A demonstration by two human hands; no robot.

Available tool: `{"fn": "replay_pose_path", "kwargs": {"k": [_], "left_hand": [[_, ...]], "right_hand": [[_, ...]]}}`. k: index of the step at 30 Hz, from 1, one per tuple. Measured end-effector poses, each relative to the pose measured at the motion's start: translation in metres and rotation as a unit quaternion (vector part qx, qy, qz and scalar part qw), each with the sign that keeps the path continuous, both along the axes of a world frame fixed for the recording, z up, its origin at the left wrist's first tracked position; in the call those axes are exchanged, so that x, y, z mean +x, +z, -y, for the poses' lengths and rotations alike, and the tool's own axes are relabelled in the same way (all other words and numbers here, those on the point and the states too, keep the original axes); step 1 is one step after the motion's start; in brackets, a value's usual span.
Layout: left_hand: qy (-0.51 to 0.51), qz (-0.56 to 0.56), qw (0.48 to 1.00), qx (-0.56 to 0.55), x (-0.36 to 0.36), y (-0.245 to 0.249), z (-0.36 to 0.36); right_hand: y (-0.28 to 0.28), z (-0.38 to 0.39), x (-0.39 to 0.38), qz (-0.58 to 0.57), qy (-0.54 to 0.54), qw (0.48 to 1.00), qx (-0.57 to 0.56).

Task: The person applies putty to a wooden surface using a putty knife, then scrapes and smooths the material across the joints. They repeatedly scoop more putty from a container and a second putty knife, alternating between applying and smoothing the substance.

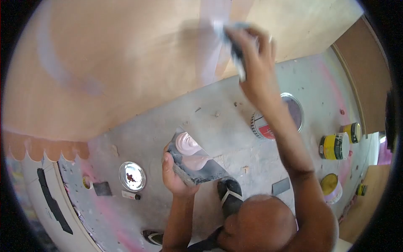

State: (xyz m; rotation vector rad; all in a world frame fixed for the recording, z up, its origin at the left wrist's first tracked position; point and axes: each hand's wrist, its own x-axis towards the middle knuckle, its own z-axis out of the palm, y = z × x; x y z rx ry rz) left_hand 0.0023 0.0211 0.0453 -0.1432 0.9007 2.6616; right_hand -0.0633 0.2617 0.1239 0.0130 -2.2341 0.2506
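My left hand grips the edge of a flat dark board, held out over the floor. On the board sit a swirled mound of pink paste and a smoother pink smear. My right hand is raised to the tan panel, its fingers closed round a flat dark scraper blurred by motion. The scraper's upper end overlaps a pale lavender stripe on the panel. Another curved pale stripe marks the panel further left.
A large paint can stands behind my right forearm. Yellow-labelled tubs and an opened tub are at right. A round metal lid with dark red matter, a small tube and a dark square lie at left.
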Motion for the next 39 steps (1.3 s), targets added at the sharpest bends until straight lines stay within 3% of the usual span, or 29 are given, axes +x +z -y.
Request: {"fn": "replay_pose_path", "kwargs": {"k": [4, 12, 14, 21, 23, 24, 26, 28, 30, 32, 33, 35, 36, 38, 39], "left_hand": [[-0.006, 0.031, 1.0, -0.003, 0.0, -0.016, 0.006], [0.091, 0.052, 0.987, -0.125, 0.0, -0.042, 0.022], [0.04, 0.08, 0.995, -0.04, -0.006, -0.056, 0.032], [0.05, 0.115, 0.99, -0.061, -0.008, -0.083, 0.037], [0.007, 0.097, 0.995, 0.014, -0.009, -0.094, 0.035], [0.007, 0.096, 0.995, 0.014, -0.01, -0.098, 0.033], [0.007, 0.118, 0.993, 0.023, -0.012, -0.099, 0.026], [0.001, 0.122, 0.992, 0.035, -0.015, -0.088, 0.013], [-0.006, 0.131, 0.99, 0.045, -0.012, -0.084, 0.004], [-0.03, 0.192, 0.971, 0.141, -0.009, -0.082, -0.004], [-0.03, 0.186, 0.972, 0.142, -0.005, -0.077, -0.009], [-0.032, 0.04, 0.999, 0.004, 0.002, -0.059, -0.016], [-0.033, 0.032, 0.999, 0.006, 0.001, -0.047, -0.017], [-0.044, -0.113, 0.983, -0.141, -0.002, -0.023, -0.016], [-0.066, -0.059, 0.99, -0.114, -0.002, -0.016, -0.013]], "right_hand": [[0.012, -0.017, -0.052, -0.089, -0.12, 0.985, 0.091], [-0.127, -0.012, -0.076, -0.019, -0.073, 0.996, 0.047], [-0.16, -0.008, -0.073, -0.001, -0.066, 0.997, 0.031], [-0.267, -0.008, -0.067, 0.098, -0.064, 0.993, -0.005], [-0.284, -0.009, -0.058, 0.154, -0.063, 0.986, -0.023], [-0.274, -0.007, -0.047, 0.153, -0.063, 0.986, -0.023], [-0.228, 0.003, -0.012, 0.335, -0.01, 0.931, -0.143], [-0.2, 0.012, 0.018, 0.284, 0.06, 0.934, -0.206], [-0.158, 0.032, 0.054, 0.208, 0.241, 0.891, -0.322], [-0.123, 0.044, 0.085, 0.136, 0.408, 0.853, -0.297], [-0.117, 0.054, 0.092, 0.132, 0.41, 0.853, -0.294], [-0.108, 0.073, 0.099, 0.058, 0.463, 0.814, -0.346], [-0.11, 0.068, 0.097, 0.053, 0.465, 0.816, -0.341], [-0.118, 0.053, 0.09, 0.302, 0.319, 0.848, -0.297], [-0.112, 0.041, 0.088, 0.351, 0.283, 0.882, -0.138]]}}
